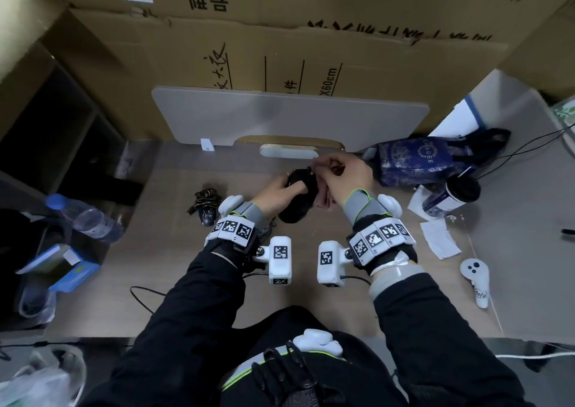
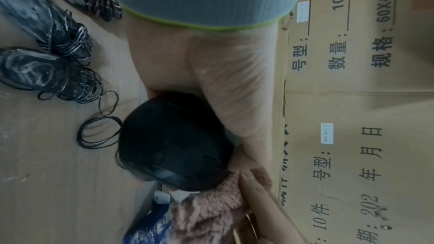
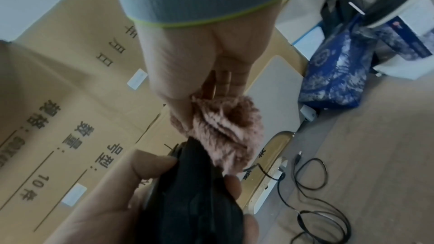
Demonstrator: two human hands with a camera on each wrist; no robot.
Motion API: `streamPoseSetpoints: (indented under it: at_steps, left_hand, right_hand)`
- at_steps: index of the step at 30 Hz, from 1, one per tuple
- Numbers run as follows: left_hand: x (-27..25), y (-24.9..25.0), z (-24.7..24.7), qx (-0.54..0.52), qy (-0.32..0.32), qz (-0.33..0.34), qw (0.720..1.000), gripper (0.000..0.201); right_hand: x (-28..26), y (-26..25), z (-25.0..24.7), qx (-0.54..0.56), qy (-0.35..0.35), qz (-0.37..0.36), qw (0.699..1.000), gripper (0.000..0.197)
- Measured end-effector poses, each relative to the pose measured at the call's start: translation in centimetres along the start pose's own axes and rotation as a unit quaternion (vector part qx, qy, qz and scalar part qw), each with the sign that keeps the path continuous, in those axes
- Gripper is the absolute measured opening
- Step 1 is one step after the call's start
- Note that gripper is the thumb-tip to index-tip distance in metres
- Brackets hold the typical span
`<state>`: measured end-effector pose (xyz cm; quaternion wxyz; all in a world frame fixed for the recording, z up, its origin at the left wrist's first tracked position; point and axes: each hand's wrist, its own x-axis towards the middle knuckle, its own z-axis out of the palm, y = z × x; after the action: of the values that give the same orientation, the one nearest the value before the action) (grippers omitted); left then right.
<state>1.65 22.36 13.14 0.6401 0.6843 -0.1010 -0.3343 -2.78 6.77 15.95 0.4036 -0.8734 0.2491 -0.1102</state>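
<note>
Gripped black mouse [image 1: 295,212] with left hand [image 1: 273,195], fingers curled round its body, over desk [image 1: 186,282]; pinched bunched pink cloth [image 3: 225,127] in right hand [image 1: 345,175], pressed against mouse's front end. Seemed mid-wipe. Next called for turning mouse to reach unwiped sides.

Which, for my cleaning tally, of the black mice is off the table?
The mouse gripped in the left hand, against the pink cloth; the others lie cord-wrapped on the table.

Printed cardboard boxes [image 1: 311,49] wall in a wooden desk [image 1: 186,282].
</note>
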Motion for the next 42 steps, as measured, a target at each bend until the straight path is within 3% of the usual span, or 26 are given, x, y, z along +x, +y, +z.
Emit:
streamPoseSetpoints:
  at_steps: [2,7,10,12,16,19,21,23,27,30,33,36,40,42]
  left_hand:
    - [-0.1,0.5,-0.1,-0.018,0.005,-0.017,1.0,0.028]
    - [-0.2,0.3,-0.1,-0.001,0.016,-0.006,1.0,0.039]
    - [-0.3,0.4,-0.1,0.026,0.011,0.001,1.0,0.027]
    - [-0.3,0.3,0.0,0.061,0.013,0.004,0.998,0.031]
    - [-0.5,0.6,0.5,0.074,0.003,0.014,0.997,0.023]
    - [-0.4,0.6,0.2,0.088,0.005,0.034,0.996,0.038]
    - [-0.3,0.3,-0.1,0.099,-0.009,0.043,0.994,0.051]
    - [-0.3,0.1,-0.2,0.119,-0.024,0.039,0.992,0.045]
    - [-0.3,0.4,0.2,0.083,-0.028,0.014,0.996,0.012]
    - [-0.1,1.3,0.6,0.036,-0.022,-0.009,0.999,0.014]
    - [0.1,1.4,0.7,-0.015,-0.013,-0.021,1.0,0.004]
    - [0.2,0.6,0.7,0.004,-0.002,-0.013,1.0,0.005]
    - [0.5,-0.2,0.4,0.059,-0.014,0.035,0.998,0.015]
    - [0.7,-0.4,0.3,0.079,-0.03,0.056,0.995,0.013]
  right_hand:
    - [-0.5,0.1,0.2,0.012,-0.006,-0.026,1.0,0.006]
    - [-0.8,0.8,1.2,0.034,-0.079,-0.049,0.995,0.013]
    - [-0.6,0.5,0.6,0.004,-0.074,-0.052,0.996,0.017]
    - [-0.4,0.1,0.3,-0.038,-0.06,-0.041,0.997,0.017]
    - [-0.5,-0.3,-0.2,-0.047,-0.003,-0.014,0.999,0.005]
    - [-1.1,-0.1,-0.2,0.025,-0.069,-0.042,0.996,0.012]
    - [-1.3,0.1,0.0,0.008,-0.117,-0.061,0.991,0.016]
    - [-1.1,0.1,-0.2,-0.018,-0.104,-0.059,0.993,0.017]
    - [-0.5,0.6,-1.0,-0.067,-0.037,-0.017,0.997,0.016]
    - [-1.0,1.5,-0.9,-0.016,-0.017,-0.003,1.0,0.019]
    - [-1.3,2.1,-1.0,0.009,0.01,-0.011,1.0,0.018]
    - [-1.0,1.8,-1.5,0.053,0.022,-0.014,0.998,0.02]
    - [-0.9,0.6,-1.1,0.153,-0.047,-0.067,0.985,0.024]
    - [-0.7,0.5,-0.7,0.103,-0.092,-0.077,0.987,0.025]
